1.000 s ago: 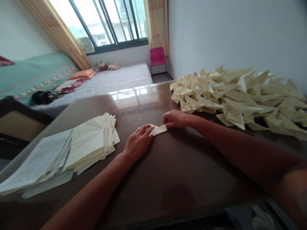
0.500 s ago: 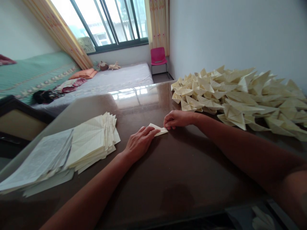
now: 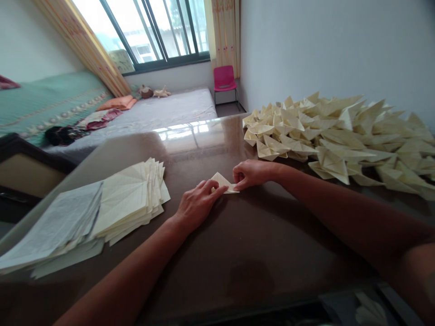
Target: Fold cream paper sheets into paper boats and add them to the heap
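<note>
A small cream sheet of folded paper [image 3: 220, 180] lies on the brown table between my hands, its peak pointing away from me. My left hand [image 3: 199, 199] grips its left part, with thumb and fingers pressed onto it. At the paper's right corner, my right hand [image 3: 249, 173] is closed, thumb and curled fingers on the edge. My fingers partly cover the folds. To the left is a stack of creased cream paper sheets [image 3: 127, 192], overlapped by greyish printed sheets [image 3: 68, 213].
A large heap of folded paper pieces [image 3: 326, 131] covers the right back of the brown table [image 3: 210, 271]. Beyond the table stand a bed [image 3: 176, 106] and a pink chair [image 3: 224, 79]. A dark wooden chair [image 3: 27, 172] is at the left edge.
The folded paper has turned slightly and its peak shows more above my fingers. My left thumb has come over its near edge. My right hand has shifted slightly down.
</note>
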A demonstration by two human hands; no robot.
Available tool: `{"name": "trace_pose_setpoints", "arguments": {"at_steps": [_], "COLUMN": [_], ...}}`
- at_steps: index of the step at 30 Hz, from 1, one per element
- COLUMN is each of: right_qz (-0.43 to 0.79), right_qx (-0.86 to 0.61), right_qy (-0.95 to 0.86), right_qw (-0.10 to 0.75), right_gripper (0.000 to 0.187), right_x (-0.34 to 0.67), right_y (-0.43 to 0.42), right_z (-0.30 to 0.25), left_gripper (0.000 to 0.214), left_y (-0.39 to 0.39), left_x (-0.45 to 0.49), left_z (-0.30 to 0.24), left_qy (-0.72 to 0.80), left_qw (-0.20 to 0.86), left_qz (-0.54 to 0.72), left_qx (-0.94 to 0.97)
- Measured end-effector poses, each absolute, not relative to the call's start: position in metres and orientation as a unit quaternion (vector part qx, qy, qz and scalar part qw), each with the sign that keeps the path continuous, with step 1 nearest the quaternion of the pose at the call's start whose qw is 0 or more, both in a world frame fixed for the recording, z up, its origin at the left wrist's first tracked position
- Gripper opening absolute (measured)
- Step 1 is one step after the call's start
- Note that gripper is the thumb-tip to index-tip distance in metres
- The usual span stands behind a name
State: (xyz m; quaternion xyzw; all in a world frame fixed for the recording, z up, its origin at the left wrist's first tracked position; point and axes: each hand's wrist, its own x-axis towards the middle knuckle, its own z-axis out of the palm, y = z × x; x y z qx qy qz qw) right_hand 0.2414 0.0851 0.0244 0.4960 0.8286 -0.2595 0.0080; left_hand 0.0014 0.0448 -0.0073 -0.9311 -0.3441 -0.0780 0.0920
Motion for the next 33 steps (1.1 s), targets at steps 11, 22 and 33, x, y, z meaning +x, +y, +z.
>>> {"name": "trace_pose_setpoints", "arguments": {"at_steps": [11, 22, 33], "right_qz": [-0.212, -0.25, -0.304], "right_qx": [0.48, 0.489, 0.475], "right_qy": [0.851, 0.832, 0.824], "right_qw": [-0.01, -0.074, -0.05], "right_gripper": [0.039, 0.039, 0.034], "right_x": [0.233, 0.235, 0.23], "right_y": [0.078, 0.081, 0.078], "right_z": [0.022, 0.022, 0.021], "left_gripper": [0.022, 0.013, 0.025], "left_y": [0.032, 0.023, 0.02], "left_x": [0.003, 0.007, 0.008], "left_z": [-0.006, 0.002, 0.0], "left_qy": [-0.282, -0.275, -0.265], "left_qw": [0.223, 0.279, 0.221], "left_qz": [-0.072, -0.071, -0.008], "left_qx": [-0.93, -0.917, -0.939]}}
